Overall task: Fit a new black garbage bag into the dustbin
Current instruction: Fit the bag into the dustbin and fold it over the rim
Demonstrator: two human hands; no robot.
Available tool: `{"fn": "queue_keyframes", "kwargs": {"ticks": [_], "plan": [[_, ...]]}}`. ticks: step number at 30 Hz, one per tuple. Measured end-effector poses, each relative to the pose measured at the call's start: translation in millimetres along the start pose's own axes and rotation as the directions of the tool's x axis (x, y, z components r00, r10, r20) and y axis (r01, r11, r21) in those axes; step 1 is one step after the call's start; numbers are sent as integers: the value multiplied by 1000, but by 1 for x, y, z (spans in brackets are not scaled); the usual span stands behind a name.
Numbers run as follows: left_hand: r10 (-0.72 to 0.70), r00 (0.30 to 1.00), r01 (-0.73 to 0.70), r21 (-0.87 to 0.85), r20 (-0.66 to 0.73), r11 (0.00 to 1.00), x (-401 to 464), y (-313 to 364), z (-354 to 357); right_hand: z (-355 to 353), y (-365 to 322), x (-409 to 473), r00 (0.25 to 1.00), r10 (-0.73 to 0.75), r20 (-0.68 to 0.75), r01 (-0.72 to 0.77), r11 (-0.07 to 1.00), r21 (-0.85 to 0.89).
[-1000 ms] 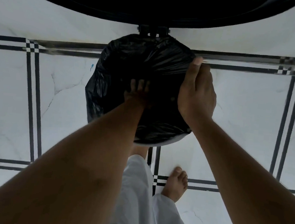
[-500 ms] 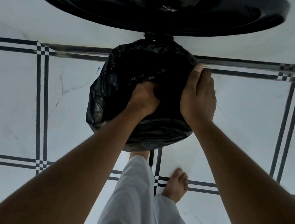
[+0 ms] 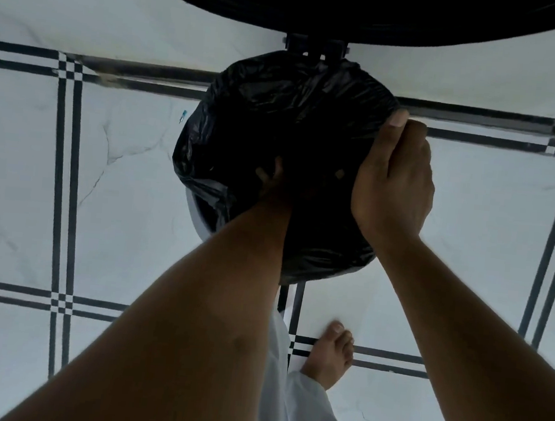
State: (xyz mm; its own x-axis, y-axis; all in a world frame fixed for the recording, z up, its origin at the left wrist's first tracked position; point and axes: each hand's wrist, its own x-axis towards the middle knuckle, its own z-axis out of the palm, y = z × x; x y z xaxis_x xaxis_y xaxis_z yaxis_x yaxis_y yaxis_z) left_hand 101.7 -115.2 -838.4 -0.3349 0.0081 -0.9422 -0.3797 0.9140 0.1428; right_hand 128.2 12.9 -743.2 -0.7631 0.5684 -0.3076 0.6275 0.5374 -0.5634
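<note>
A person's left hand reaches down into the dark mouth of a black crinkled plastic bin bag. It is sunk in shadow past the wrist, so whether its fingers are curled or straight cannot be told. Just to its right, the right hand grasps the bag's edge, fingers curled round the plastic and the thumb pressed flat along the top of it. The bag lies between and under both hands, draped over a white round bin, whose wall shows just left of the left forearm. Beyond the hands a black round lid stands open. Below the arms are a white tiled floor with black double lines, a bare foot and a white trouser leg.
</note>
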Motion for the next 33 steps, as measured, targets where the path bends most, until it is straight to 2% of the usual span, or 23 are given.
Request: {"fn": "queue_keyframes", "kwargs": {"ticks": [2,5,6,8,10,11,12,14,15,16,18,20,22,24,25,27,29,31,33], "plan": [[-22,998,19,-40,-62,999,-12,4,-4,-2,-2,0,1000,-9,8,9,1000,-13],[139,975,-88,272,-172,958,-51,5,-20,-12,-7,0,997,11,81,-10,1000,-6],[204,957,-130,324,-205,937,-72,1,-25,-16,-9,0,992,22,128,-23,1000,8],[362,876,-241,360,-318,901,-116,-15,-26,-21,-11,3,975,44,220,-53,998,35],[472,739,-285,411,-481,866,-154,-45,-16,-28,-13,4,957,91,276,-105,994,37],[479,699,-263,432,-531,863,-166,-64,-10,-33,-14,3,948,124,295,-140,989,36],[462,686,-238,427,-562,872,-175,-81,-5,-36,-14,1,940,142,311,-161,986,36],[390,723,-203,363,-571,909,-180,-115,3,-40,-14,-3,931,158,329,-183,982,47],[385,727,-235,321,-569,917,-179,-128,6,-41,-14,-4,928,163,334,-193,980,57],[404,718,-307,264,-567,914,-177,-137,8,-40,-15,-4,925,172,339,-206,976,66],[415,653,-459,105,-633,882,-173,-141,13,-37,-16,-1,916,205,345,-251,963,93],[234,628,-496,-150,-742,855,-167,-139,19,-37,-16,1,920,234,315,-287,948,135],[-57,679,-457,-483,-732,747,-166,-134,20,-40,-15,-1,941,266,207,-301,940,162],[-269,770,-374,-752,-578,543,-168,-129,16,-47,-13,-6,939,340,54,-345,927,147],[-316,820,-319,-839,-477,440,-170,-129,12,-51,-11,-10,919,394,1,-390,909,148],[-303,913,-214,-953,-273,214,-173,-129,5,-57,-6,-19,852,523,-4,-514,840,174],[-191,975,-112,-994,-112,12,-172,-135,2,-62,-1,-31,759,645,89,-645,726,236],[-105,994,-49,-993,-37,-109,-167,-144,2,-63,4,-45,657,708,259,-747,566,348],[-69,997,9,-988,20,-156,-161,-151,6,-63,8,-58,551,726,412,-826,403,395]]}}
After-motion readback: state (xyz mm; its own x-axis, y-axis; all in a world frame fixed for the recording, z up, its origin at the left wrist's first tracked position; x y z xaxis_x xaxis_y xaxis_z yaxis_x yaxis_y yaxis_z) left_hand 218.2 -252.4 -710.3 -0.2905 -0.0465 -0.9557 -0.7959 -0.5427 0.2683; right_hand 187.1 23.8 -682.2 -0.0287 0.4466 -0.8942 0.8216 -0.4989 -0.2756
